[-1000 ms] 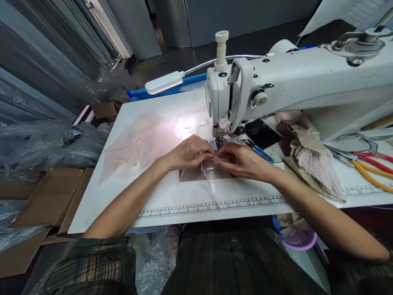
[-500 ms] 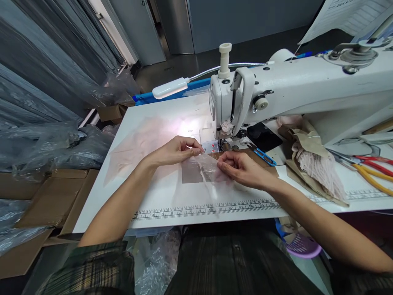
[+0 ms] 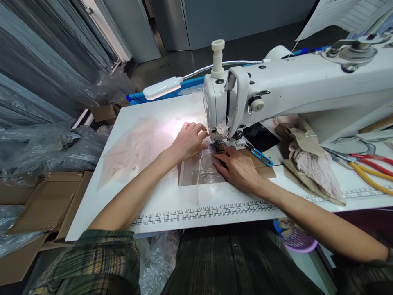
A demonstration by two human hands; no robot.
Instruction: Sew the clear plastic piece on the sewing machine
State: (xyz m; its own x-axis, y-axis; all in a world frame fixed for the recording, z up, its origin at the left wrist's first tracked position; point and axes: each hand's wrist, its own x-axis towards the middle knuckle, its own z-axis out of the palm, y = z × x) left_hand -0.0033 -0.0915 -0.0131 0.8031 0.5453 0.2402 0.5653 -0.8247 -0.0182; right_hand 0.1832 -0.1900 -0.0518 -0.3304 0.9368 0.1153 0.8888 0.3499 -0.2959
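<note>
A strip of sheer pale fabric (image 3: 199,164) runs from the presser foot (image 3: 218,146) of the white sewing machine (image 3: 215,102) toward the table's front. My left hand (image 3: 190,140) is left of the foot, its fingers bent and apart over the fabric, with a gap between thumb and fingertips. My right hand (image 3: 235,166) is low at the right of the foot, fingers together on the fabric's edge; their tips are partly hidden. Under the strip, a see-through rectangular panel (image 3: 188,176) shows brown below. More sheer pink fabric (image 3: 132,153) lies spread at the left.
Blue thread snips (image 3: 260,156) lie right of the needle area, near a black flat piece (image 3: 260,137). Farther right are a bundle of pale trim in brown paper (image 3: 313,164) and yellow-handled scissors (image 3: 368,176). A printed ruler (image 3: 199,214) follows the front edge. A lamp (image 3: 162,87) shines at the back.
Both hands have moved from pinching the fabric in front of the foot to low beside it. My left hand went farther back and its fingers opened; the fabric strip now lies flatter.
</note>
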